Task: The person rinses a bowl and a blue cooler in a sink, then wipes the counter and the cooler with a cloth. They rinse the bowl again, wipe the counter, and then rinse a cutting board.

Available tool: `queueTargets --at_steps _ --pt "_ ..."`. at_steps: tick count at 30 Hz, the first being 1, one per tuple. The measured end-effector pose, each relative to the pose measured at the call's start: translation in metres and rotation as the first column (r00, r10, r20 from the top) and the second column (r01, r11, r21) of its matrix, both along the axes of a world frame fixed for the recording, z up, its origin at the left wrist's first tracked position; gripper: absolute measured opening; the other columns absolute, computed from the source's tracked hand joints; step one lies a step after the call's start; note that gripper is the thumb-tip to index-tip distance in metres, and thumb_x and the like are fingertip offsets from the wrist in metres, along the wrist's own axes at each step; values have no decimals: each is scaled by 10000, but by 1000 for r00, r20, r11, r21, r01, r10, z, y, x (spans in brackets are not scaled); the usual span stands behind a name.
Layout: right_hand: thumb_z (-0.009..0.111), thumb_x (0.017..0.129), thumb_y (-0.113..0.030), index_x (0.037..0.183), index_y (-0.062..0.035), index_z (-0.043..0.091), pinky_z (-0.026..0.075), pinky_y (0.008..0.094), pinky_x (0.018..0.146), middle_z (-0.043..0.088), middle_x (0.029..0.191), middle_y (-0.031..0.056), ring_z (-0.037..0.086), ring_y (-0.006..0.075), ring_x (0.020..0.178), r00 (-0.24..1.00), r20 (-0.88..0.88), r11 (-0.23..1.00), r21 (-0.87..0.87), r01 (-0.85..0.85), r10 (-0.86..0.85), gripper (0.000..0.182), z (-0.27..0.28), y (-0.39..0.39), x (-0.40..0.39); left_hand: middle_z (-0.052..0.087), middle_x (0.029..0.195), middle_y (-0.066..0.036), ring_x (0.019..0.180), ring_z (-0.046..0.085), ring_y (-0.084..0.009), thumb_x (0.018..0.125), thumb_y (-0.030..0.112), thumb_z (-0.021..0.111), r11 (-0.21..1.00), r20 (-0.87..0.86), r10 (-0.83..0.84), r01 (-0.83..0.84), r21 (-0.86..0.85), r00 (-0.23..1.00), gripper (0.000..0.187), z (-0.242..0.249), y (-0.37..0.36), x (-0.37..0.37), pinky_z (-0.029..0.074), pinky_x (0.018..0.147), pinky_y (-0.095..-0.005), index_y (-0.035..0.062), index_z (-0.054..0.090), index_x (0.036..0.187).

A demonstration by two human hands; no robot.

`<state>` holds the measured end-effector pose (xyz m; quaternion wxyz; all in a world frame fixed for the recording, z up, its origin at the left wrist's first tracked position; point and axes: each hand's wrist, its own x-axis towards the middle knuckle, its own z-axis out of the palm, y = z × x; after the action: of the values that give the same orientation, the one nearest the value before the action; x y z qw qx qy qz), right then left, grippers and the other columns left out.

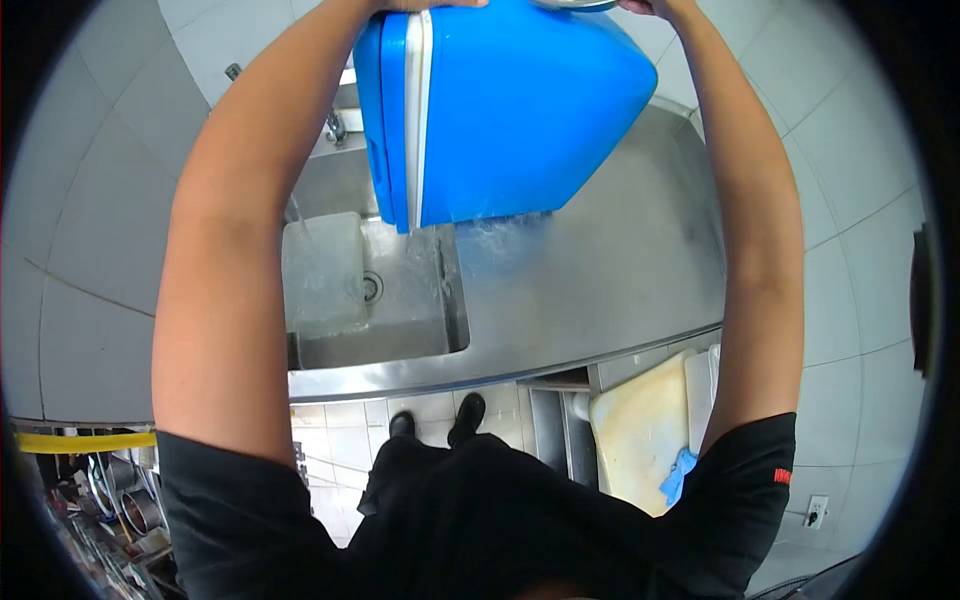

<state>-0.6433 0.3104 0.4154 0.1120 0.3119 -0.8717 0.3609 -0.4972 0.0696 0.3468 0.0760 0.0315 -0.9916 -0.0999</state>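
Note:
A big blue plastic cooler box [520, 110] with a white band is held up and tilted over a stainless steel counter [620, 270]. Water pours from its lower edge onto the counter and into the sink basin [400, 320]. My left hand [430, 4] grips the box's top at the frame's upper edge, mostly cut off. My right hand [650, 6] holds the other top corner, also barely in view. Both my arms reach up and forward.
A tap [335, 125] runs a thin stream into the sink, where a pale tub [320, 265] sits. Cutting boards [640, 430] and a blue cloth [678, 475] stand under the counter. Pots [120, 500] lie low left. Tiled walls surround.

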Motion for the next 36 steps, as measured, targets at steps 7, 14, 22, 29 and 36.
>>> queueTargets --at_steps 7,14,22,29,36 --pt "563 723 -119 730 182 591 524 348 436 601 585 248 633 326 497 991 -102 992 -101 81 -91 303 14 -69 47 437 1330 -163 1234 406 -327 677 797 406 983 24 181 -181 -35 983 919 8 -4 47 305 1027 -409 103 486 1274" --pt "402 795 -268 969 77 580 498 391 760 636 778 237 658 309 707 715 -658 937 42 347 -236 425 -7 -92 71 474 1286 -194 1201 435 -307 685 682 553 947 108 -117 78 312 987 812 -3 -42 57 316 1020 -386 92 523 1242" --pt "467 780 -107 996 168 517 519 273 535 603 798 165 623 208 697 959 254 838 -545 36 124 353 -39 -122 86 276 1386 -272 1341 150 -374 642 694 610 916 -730 -30 311 254 683 1147 -112 -29 129 162 1099 -399 -37 143 1393" --pt "504 781 -147 885 112 544 492 298 530 582 796 146 581 194 670 929 213 827 -544 -145 302 281 -46 -149 166 317 1357 -292 1223 405 -353 733 326 693 863 -98 42 14 506 994 975 -243 -12 237 326 1024 -358 -58 82 1388" --pt "482 845 -157 794 -38 482 305 300 505 400 673 -24 359 96 587 647 181 660 -374 -652 741 129 -199 -197 271 636 821 -182 804 616 -311 933 410 387 606 -100 631 -409 682 769 453 -315 34 398 468 767 -410 26 629 938"
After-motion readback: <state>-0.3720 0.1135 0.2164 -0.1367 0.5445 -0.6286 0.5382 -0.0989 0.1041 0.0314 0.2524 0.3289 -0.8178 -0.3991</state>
